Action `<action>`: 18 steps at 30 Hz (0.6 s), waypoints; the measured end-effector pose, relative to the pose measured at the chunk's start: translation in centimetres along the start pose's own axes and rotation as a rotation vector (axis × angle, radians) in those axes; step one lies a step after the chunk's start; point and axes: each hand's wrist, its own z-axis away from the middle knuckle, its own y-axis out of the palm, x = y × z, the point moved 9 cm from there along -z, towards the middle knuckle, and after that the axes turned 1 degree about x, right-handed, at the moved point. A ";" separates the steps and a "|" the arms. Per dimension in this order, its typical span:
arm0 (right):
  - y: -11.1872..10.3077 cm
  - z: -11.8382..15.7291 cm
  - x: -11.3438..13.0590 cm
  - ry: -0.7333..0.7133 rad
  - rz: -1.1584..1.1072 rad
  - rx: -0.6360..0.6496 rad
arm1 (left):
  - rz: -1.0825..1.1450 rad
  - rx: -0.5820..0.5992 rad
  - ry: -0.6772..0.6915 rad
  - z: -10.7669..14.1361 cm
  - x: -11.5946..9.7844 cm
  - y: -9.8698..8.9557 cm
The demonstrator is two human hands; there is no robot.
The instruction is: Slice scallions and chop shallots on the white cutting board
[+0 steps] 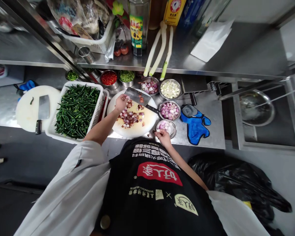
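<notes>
A round white cutting board [115, 129] carries a pile of unpeeled shallots [129, 118] and loose skins. Across its far side lies a cleaver [137, 97], its black handle pointing right. My left hand [121, 102] is over the board near the blade's left end, fingers pinched together on something small that I cannot make out. My right hand [163, 137] is at the near left rim of a steel bowl of peeled shallots [166, 127]; its thumb and fingers are closed, and what they hold is unclear. Another bowl of peeled shallots [169, 110] stands just behind.
Left of the board are a white basket of green chillies [76, 111] and a second board [27, 108] with another cleaver [43, 107]. Bowls of chopped red chilli [108, 78] and white pieces [170, 89] line the back. A blue cloth item [195, 126] lies right; a steel shelf [186, 67] overhangs.
</notes>
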 end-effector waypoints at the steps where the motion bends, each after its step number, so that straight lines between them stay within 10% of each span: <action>1: 0.1 -0.1 1.0 -0.020 -0.004 -0.009 | 0.088 0.061 -0.005 1.8 -0.3 1.0; 5: 1.2 -0.8 5.4 -0.110 -0.110 -0.019 | 0.312 0.381 -0.091 11.4 -0.4 7.1; 9: 2.7 -1.4 8.3 -0.154 -0.158 0.063 | 0.454 0.442 -0.161 18.3 0.2 10.5; 18: 3.0 0.3 8.7 -0.099 -0.273 0.106 | 0.528 0.467 -0.269 21.0 0.3 10.3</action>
